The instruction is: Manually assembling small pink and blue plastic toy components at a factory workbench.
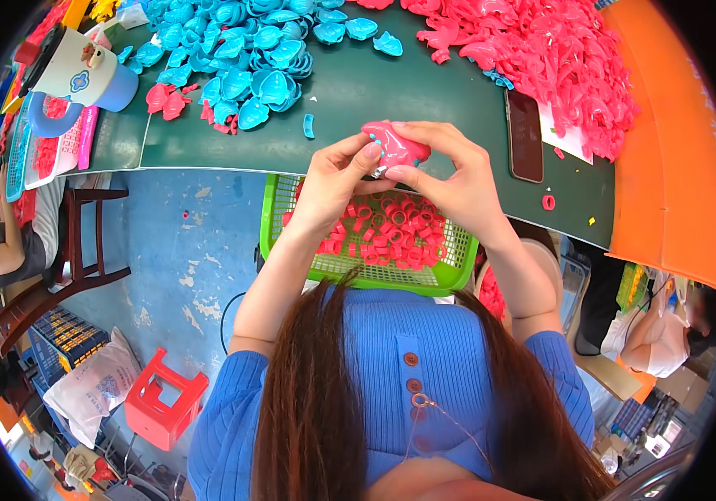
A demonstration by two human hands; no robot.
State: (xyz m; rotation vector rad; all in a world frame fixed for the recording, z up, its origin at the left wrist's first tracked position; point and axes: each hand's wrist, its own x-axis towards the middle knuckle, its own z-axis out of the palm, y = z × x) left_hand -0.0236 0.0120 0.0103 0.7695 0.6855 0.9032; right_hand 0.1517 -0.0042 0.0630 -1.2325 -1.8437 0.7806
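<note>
Over the table's near edge, my left hand [335, 179] and my right hand [456, 167] grip a glossy pink plastic piece [400, 144] between thumbs and fingers. Small teal spots show on its surface, and a little silvery part sits near my left thumb. My fingers cover its sides and underside. Just below my hands stands a green basket [450, 285] holding many small pink rings [404, 232]. A small curved teal piece [309, 125] lies on the green table [358, 92], left of my hands.
Teal shell-shaped pieces [241, 50] are heaped at the far left, pink pieces [542, 67] at the far right. A phone [525, 135] and a pink ring [548, 202] lie rightward. A mug [82, 79], a red stool [166, 399] and a seated person [7, 246] are leftward.
</note>
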